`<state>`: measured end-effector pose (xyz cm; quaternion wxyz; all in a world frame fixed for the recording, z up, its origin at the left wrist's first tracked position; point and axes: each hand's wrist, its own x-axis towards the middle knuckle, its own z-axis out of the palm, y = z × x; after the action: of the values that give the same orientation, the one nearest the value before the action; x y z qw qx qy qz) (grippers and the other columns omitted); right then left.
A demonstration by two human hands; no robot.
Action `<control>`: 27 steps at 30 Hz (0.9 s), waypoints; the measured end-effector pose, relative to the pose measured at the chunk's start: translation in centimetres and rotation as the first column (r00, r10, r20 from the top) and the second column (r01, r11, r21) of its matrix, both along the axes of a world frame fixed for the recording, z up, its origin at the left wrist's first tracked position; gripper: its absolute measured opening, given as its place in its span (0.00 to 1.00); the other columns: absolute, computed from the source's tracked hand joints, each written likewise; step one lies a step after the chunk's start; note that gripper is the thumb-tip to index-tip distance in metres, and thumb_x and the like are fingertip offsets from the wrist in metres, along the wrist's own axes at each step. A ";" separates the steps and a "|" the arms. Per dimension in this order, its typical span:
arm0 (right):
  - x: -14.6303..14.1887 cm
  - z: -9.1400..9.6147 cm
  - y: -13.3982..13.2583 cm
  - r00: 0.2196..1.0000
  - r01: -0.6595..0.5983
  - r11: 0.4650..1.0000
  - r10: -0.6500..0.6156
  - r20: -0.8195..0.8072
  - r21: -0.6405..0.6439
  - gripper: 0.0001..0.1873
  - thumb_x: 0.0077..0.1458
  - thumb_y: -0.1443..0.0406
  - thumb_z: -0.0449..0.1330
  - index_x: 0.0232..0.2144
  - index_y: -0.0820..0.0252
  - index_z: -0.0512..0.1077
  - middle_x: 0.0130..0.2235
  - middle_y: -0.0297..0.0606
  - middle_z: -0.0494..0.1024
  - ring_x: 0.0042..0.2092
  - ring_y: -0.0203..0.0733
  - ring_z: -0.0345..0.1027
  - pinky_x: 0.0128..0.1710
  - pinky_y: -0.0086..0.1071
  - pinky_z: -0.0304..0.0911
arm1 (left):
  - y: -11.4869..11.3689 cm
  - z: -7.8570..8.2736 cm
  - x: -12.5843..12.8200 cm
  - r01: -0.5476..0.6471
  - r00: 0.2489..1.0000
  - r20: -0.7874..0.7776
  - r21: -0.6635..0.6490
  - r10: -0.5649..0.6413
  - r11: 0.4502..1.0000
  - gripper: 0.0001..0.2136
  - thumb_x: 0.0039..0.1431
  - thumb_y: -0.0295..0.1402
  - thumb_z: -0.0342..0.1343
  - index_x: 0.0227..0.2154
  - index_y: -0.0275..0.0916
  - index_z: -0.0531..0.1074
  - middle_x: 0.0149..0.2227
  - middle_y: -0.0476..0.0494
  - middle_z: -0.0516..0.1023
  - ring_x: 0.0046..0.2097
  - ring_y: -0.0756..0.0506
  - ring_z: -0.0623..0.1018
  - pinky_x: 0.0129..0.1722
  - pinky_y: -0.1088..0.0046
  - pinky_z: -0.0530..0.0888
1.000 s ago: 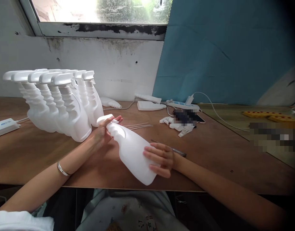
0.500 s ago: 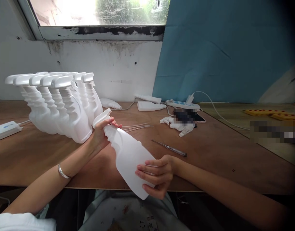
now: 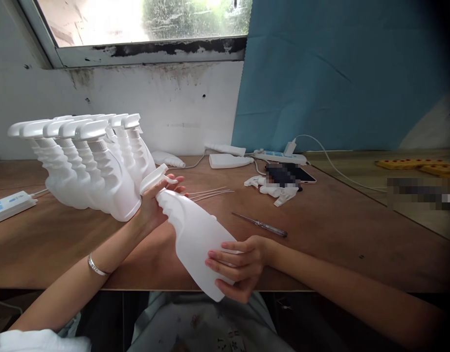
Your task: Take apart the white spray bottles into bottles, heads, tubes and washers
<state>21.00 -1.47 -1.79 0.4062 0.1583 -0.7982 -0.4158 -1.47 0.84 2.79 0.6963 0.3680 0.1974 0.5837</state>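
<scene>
White, ribbed-neck plastic spray bottle point(image 3: 195, 234) slants between the person's two hands, over the near edge of the brown tabletop point(image 3: 331, 230). Left of it stands a cluster of white plastic bottles with trigger heads point(image 3: 117, 190). At its upper end, the left hand point(image 3: 151, 208) grasps the neck area, beneath its white plastic trigger head point(image 3: 151, 180); the exact contact is hidden. At its base, the right hand point(image 3: 239, 266) grips the body with spread fingers. Right of it lies a slim clear-handled screwdriver point(image 3: 272, 228). The step seems to be handling or checking the joined head; the next move likely calls for steady support at the base.
</scene>
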 end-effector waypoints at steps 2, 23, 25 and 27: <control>0.2 0.1 0.0 0.993 0.122 0.992 -0.122 0.000 -0.008 0.09 0.53 0.55 0.54 0.37 0.46 0.63 0.44 0.27 0.74 0.48 0.34 0.66 0.51 0.32 0.60 | -0.4 -0.6 0.3 0.120 0.979 -0.158 -0.049 -0.126 0.992 0.14 0.46 0.34 0.59 0.38 0.39 0.70 0.39 0.43 0.75 0.40 0.41 0.76 0.41 0.62 0.72; 0.1 -0.5 2.0 0.758 0.578 0.568 -0.639 0.130 -0.586 0.19 0.55 0.72 0.49 0.50 0.60 0.62 0.54 0.40 0.68 0.57 0.42 0.56 0.57 0.41 0.51 | 1.1 1.4 -2.3 -0.327 -0.194 -0.716 0.691 0.671 0.644 0.29 0.46 0.44 0.55 0.50 0.33 0.56 0.44 0.35 0.71 0.46 0.33 0.72 0.42 0.56 0.70; 0.3 -0.5 2.5 0.717 0.596 0.427 -0.664 0.212 -0.680 0.20 0.54 0.69 0.50 0.50 0.63 0.62 0.54 0.43 0.67 0.56 0.44 0.56 0.56 0.41 0.51 | 1.1 1.5 -2.1 -0.235 -0.371 -0.682 0.725 0.630 0.647 0.29 0.47 0.44 0.53 0.50 0.34 0.55 0.45 0.33 0.70 0.44 0.31 0.72 0.38 0.54 0.70; 0.5 -0.6 3.0 0.681 0.605 0.313 -0.680 0.272 -0.732 0.21 0.53 0.67 0.51 0.50 0.66 0.61 0.53 0.45 0.67 0.56 0.46 0.56 0.55 0.42 0.53 | 1.1 1.5 -1.9 -0.183 -0.479 -0.639 0.743 0.602 0.644 0.27 0.49 0.45 0.52 0.49 0.35 0.56 0.44 0.32 0.70 0.42 0.30 0.73 0.35 0.54 0.71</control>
<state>21.55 1.54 -2.38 0.2664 -0.3818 -0.8703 -0.1606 -3.33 1.96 4.27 -0.0914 0.6427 0.6939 0.3117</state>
